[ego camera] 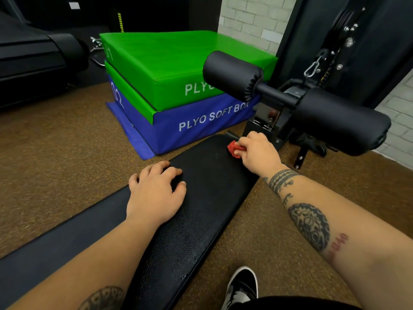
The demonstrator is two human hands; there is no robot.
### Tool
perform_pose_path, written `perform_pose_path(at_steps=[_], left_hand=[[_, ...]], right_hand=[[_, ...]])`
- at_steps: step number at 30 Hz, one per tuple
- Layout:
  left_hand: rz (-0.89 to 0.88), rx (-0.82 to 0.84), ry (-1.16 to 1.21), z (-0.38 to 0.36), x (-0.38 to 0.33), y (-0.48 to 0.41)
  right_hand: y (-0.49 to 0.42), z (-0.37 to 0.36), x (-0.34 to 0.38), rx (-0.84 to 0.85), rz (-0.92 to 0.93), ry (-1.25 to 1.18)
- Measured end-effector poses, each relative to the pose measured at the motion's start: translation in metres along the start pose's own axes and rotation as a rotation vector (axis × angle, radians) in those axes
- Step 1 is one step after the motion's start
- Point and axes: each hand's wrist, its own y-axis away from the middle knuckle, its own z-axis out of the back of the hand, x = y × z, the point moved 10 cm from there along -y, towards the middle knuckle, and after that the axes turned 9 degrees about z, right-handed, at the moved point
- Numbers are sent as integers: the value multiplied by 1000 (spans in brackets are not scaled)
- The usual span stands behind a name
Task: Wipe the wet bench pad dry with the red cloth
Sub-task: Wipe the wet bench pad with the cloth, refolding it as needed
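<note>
My right hand [257,151] grips the bunched red cloth [233,149], fingers curled round it, pressing it onto the far end of the black bench pad [207,202]. My left hand [154,193] rests on the pad's left edge, nearer me, fingers relaxed, holding nothing.

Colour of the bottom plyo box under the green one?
The lower soft plyo box is blue with white lettering, clearest in head view.

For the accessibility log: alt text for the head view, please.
A person's right hand grips a bunched red cloth at the far end of a black bench pad, while the left hand rests on the pad nearer the camera. A green plyo box sits atop a blue plyo box behind.
</note>
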Motion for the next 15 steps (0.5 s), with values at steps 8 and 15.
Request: perform_pose_path(at_steps=[8,15], left_hand=[[6,8,5,1,0,0],[11,15,-3,-1,-1,-1]], right_hand=[[-12,1,-44,86,-322,56],[2,-4,55,62,215,-169]])
